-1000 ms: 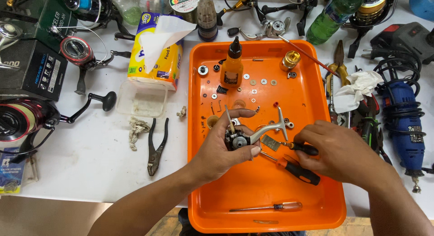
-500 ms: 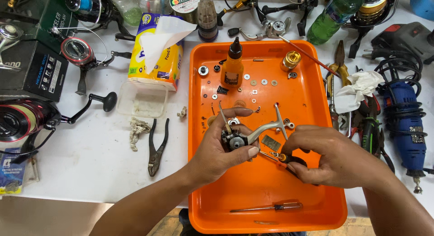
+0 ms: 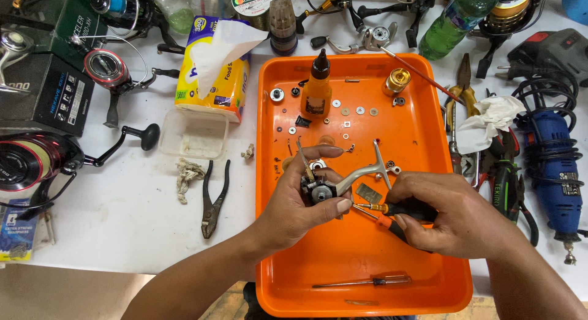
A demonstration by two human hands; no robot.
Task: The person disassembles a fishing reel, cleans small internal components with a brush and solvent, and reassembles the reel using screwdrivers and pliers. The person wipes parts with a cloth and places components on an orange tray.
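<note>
Holding a grey reel body [image 3: 331,186] above the middle of an orange tray [image 3: 429,142], the left hand [image 3: 300,200] wraps its fingers around the part, with the thumb underneath and the index finger curled over the top. The right hand [image 3: 456,213] is closed around a small screwdriver [image 3: 383,208] with a black and orange handle, and its tip points left at the reel body, close to it or touching; which one cannot be told. The tray sits at the near edge of the white worktop [image 3: 122,210]. Small washers [image 3: 358,110] and screws lie scattered in the tray's far half, beside an orange oil bottle [image 3: 317,87] standing upright and a gold spool knob [image 3: 397,81]. Another screwdriver [image 3: 367,282] lies near the tray's near rim. Black pliers [image 3: 214,197] rest on the worktop left of the tray, and a blue rotary tool [image 3: 554,167] lies toward the right edge.
</note>
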